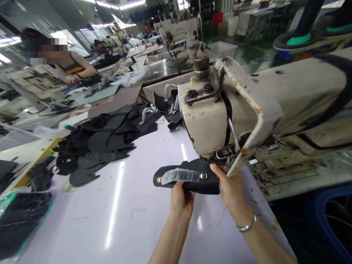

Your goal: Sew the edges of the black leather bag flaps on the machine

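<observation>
— At the near edge of the black panel [209,186], what are the left fingers [178,190] doing?

— Closed on it, thumb on top and the others mostly hidden below; the right fingers [218,172] touch its right end, but how far open they are I can't tell, as their far side is hidden.

— How far along does the panel look?

— Partway, I'd judge; the handle [180,176] is already on, in a clear wrap, with a gold fitting [203,176] at each end; whether the edges are stitched, I can't make out.

— Where does it sit, then?

— Between the two hands, over the white surface [143,227]; whether it touches I can't say; its right part lies close by the head of the sewing machine [203,121].

— And farther out?

— Beyond the machine's head lie several pieces with wrapped handles [147,120]; leftward sits a large pile of black pieces [110,141], no handles showing on most; plenty seems left, though which ones are finished I can't tell.
</observation>
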A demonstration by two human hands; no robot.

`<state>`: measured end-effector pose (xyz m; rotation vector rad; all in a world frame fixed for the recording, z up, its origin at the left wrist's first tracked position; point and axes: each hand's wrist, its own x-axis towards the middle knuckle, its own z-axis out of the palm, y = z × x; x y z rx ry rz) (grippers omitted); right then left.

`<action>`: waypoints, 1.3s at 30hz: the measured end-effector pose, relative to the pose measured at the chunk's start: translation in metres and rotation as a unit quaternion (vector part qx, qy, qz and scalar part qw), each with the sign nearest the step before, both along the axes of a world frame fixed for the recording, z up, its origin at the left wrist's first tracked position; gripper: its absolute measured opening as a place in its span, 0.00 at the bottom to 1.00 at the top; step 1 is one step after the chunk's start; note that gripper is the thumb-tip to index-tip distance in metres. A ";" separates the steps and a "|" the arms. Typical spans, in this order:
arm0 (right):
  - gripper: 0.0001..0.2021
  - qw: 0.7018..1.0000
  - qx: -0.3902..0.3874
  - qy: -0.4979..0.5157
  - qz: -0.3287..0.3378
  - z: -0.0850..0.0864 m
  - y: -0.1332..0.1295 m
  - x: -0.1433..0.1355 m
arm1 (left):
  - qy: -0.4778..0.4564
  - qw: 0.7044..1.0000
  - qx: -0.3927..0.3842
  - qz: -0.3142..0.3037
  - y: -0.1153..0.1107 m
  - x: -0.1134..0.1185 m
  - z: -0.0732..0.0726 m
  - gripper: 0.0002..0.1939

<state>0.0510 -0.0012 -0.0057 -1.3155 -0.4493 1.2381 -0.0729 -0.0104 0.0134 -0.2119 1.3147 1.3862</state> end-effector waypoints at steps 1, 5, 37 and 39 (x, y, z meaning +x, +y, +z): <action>0.18 1.000 0.001 -0.019 0.019 0.002 0.001 0.007 | -0.006 1.000 -0.014 0.006 -0.009 0.006 0.003 0.09; 0.15 0.988 0.013 -0.108 0.108 0.008 -0.002 0.031 | -0.001 1.000 -0.015 0.023 -0.026 0.024 0.009 0.08; 0.28 0.987 -0.015 -0.017 0.161 0.009 -0.006 0.045 | 0.617 0.629 0.280 -0.381 -0.006 0.002 0.031 0.13; 0.29 0.987 -0.010 -0.012 0.160 0.009 -0.004 0.044 | 0.613 0.630 0.283 -0.384 -0.002 0.000 0.030 0.11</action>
